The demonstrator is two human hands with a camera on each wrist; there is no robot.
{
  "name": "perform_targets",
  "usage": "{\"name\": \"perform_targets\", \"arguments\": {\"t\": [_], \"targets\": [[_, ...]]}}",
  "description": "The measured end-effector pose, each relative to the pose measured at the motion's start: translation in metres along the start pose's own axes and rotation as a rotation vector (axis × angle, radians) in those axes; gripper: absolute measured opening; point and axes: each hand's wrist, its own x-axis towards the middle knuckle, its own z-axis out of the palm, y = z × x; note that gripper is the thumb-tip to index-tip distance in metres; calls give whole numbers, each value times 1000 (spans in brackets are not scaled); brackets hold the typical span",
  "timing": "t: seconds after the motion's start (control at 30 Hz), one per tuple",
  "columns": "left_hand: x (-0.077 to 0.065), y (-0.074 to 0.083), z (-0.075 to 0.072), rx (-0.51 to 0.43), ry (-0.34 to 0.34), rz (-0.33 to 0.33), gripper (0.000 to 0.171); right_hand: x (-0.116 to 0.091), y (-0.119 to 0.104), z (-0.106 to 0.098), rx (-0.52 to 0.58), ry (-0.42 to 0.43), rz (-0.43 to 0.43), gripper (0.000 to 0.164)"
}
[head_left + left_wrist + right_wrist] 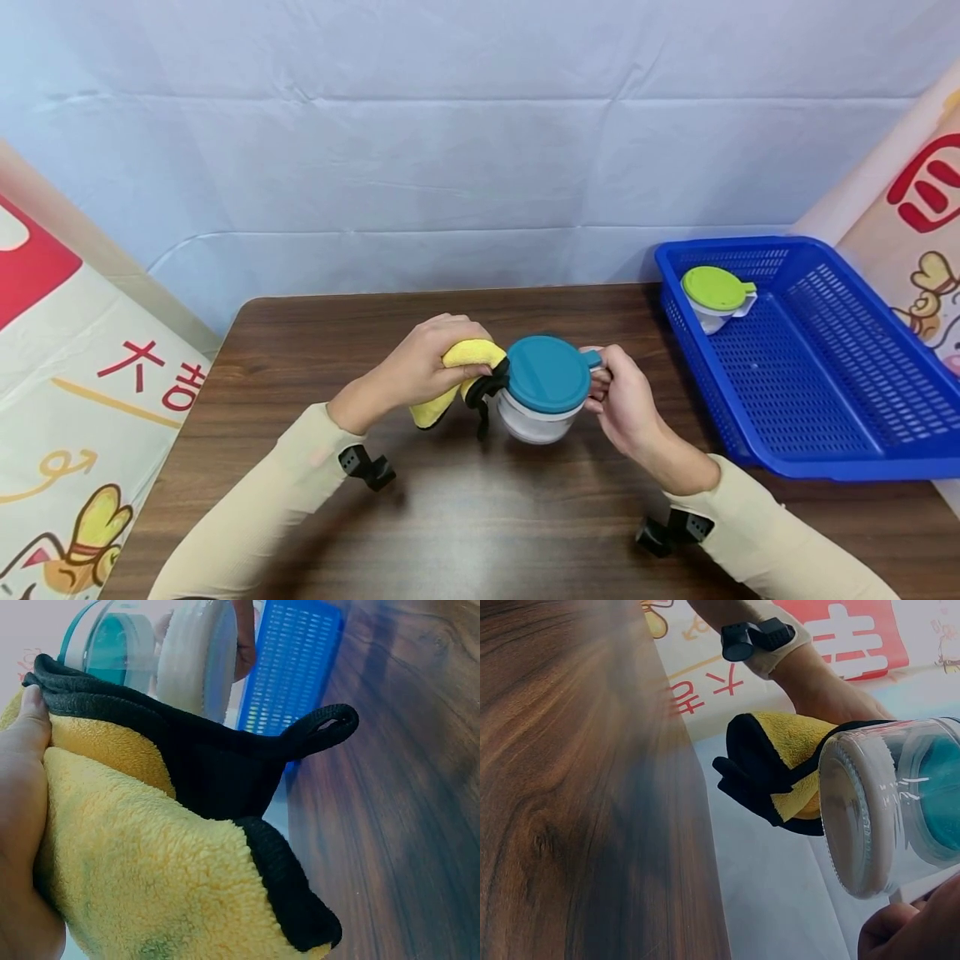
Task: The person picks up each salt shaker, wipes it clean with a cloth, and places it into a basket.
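Observation:
My right hand (626,400) grips the handle of a clear jar with a teal lid (549,374), held up off the table. White stuff shows in the bottom of the jar (855,817) in the right wrist view. In my left hand (427,360) is a folded yellow cloth (474,354) with black edging, pinched between thumb and fingers. The cloth (150,855) hangs down with a black loop (326,727) sticking out. It lies against or very close to the jar's left side; whether they touch I cannot tell.
A blue plastic basket (720,417) stands on the right of the brown wooden table (465,517). Inside its far left corner is a similar jar with a green lid (715,288). A pale cloth backdrop (450,167) hangs behind the table.

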Motion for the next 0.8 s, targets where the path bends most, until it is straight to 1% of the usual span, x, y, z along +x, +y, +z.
{"name": "perform_targets", "arguments": {"t": [0.23,0.5,0.8], "targets": [[1,-1,3,12,20,-4,24,0,0,0,5,-4,-14,28],[1,0,4,33,23,-17,24,0,2,-1,16,-32,-37,28],[2,0,6,36,36,-54,21,0,2,-1,13,-33,-45,28]]}}
